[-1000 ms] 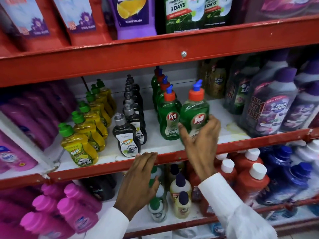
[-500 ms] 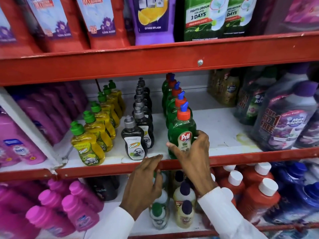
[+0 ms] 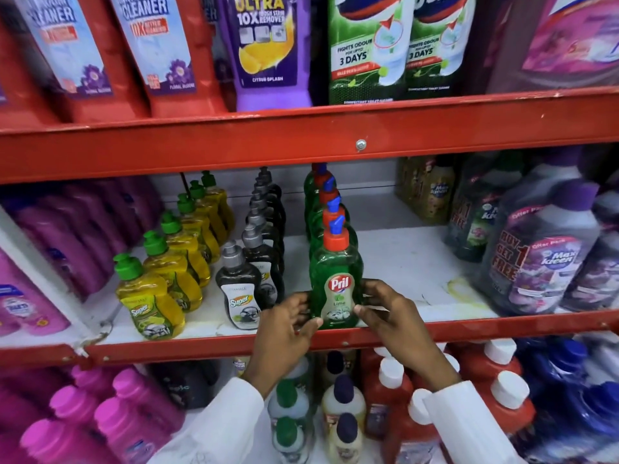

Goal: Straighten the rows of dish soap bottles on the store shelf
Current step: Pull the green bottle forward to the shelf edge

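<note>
Both hands, left (image 3: 284,324) and right (image 3: 390,313), gripping the front green plastic orange-capped Pril bottle (image 3: 336,279), centre frame, on white shelf (image 3: 402,262).

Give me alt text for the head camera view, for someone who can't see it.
Two hands, left hand and right hand, hold the front green Pril bottle from both sides at the edge of a red store shelf. Rows of yellow bottles and black bottles stand to its left.

Centre frame, left hand (image 3: 284,326) and right hand (image 3: 390,311) clasp the front green Pril bottle (image 3: 336,279) at the shelf edge (image 3: 201,346)
</note>
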`<state>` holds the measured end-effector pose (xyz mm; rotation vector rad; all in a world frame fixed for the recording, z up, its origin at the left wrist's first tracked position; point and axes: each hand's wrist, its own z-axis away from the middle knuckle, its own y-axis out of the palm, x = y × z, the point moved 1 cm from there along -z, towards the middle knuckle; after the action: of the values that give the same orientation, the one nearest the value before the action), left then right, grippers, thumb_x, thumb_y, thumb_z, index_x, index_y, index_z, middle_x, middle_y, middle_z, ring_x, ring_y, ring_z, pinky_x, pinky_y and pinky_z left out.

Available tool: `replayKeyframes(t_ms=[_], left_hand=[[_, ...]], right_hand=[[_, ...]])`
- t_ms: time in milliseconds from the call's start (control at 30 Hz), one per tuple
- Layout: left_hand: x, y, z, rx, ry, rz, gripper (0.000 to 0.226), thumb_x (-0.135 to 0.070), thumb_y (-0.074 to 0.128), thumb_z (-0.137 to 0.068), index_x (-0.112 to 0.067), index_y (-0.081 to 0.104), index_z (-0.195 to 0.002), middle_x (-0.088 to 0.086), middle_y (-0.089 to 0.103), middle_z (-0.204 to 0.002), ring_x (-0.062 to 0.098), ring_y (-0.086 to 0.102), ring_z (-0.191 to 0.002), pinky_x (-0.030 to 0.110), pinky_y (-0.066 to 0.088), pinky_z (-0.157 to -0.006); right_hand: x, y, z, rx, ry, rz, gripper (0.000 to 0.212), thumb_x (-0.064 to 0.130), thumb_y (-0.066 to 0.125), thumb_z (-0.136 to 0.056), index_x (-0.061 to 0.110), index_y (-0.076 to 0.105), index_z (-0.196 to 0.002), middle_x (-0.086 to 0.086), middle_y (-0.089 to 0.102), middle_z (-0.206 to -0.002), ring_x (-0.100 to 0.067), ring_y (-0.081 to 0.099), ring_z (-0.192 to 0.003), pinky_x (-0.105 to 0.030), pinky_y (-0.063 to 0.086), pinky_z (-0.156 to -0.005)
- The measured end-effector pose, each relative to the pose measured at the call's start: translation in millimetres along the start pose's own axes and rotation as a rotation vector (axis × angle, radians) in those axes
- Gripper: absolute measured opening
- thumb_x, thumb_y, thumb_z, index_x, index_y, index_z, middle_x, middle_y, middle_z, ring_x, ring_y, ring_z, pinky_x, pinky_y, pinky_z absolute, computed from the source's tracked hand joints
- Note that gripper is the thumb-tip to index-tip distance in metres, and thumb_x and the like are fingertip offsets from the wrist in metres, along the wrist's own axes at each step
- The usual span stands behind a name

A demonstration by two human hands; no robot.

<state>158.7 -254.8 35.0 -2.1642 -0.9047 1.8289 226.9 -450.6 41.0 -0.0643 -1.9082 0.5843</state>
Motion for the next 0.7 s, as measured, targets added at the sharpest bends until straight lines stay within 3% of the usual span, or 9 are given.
replayKeyframes(t_ms=[200,433,700], left_hand=[[-0.6,4.7,-0.7,0.005,0.029,-0.011,0.044,-0.01,0.075,-0.084,-0.014,0.06,-0.125,-0.007,0.07,-0.111,0.002,0.069,-0.103,0.004,0.048,-0.085],[-0.5,6.3,-1.1,0.011,0.046,0.025,0.042,-0.007,0.074,-0.085,-0.011,0.061,-0.124,-0.006,0.07,-0.113,-0.012,0.064,-0.1,0.004,0.049,-0.083],[-1.5,3.9,1.0,0.023,0.118,-0.017,0.042,-0.011,0.068,-0.09,-0.012,0.057,-0.13,0.006,0.069,-0.127,0.007,0.064,-0.115,0.026,0.052,-0.101]], right_hand=[[-3.7,-4.0,1.1,0.018,-0.021,-0.008,0.031,0.015,0.066,-0.092,0.025,0.059,-0.12,0.016,0.07,-0.113,0.004,0.064,-0.106,-0.025,0.056,-0.089],[-4.3,-3.5,2.3,0.019,-0.022,-0.005,0.032,0.014,0.064,-0.092,0.026,0.058,-0.122,0.019,0.068,-0.113,0.007,0.063,-0.105,-0.021,0.054,-0.089],[-3.8,1.4,6.9,-0.036,0.011,-0.012,0.037,0.011,0.066,-0.092,0.022,0.058,-0.126,0.012,0.07,-0.114,0.008,0.065,-0.102,-0.019,0.056,-0.088]])
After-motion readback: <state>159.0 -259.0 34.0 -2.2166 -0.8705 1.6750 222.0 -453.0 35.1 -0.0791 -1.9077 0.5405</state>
